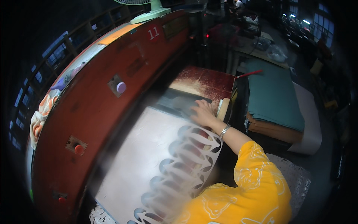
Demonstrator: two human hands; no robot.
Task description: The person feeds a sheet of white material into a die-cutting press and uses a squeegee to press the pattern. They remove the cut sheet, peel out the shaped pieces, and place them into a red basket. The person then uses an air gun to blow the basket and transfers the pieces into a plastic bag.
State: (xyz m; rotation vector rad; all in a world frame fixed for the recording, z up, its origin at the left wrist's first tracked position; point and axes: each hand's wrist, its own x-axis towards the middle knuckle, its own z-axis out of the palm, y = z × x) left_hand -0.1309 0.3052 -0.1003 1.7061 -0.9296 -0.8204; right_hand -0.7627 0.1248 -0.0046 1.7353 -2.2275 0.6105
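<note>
My right hand [204, 113], with a silver bangle at the wrist and a yellow sleeve, reaches over the far edge of a large white sheet [136, 140]. Its fingers look spread, slightly blurred, over a dark flat piece [173, 98]; I see nothing gripped in them. Curved openings run in rows along the right side of the sheet, where material has been cut out. Beyond the hand lies a worn dark red board [212, 83]. A pale block [223, 109] stands just right of the fingers. My left hand is not in view.
A long red-brown machine beam [100, 93] with several buttons runs along the left. At the right lies a stack of teal sheets [274, 97] with a red pen-like stick [249, 74] at its edge. A pale green fan [151, 15] stands on the beam.
</note>
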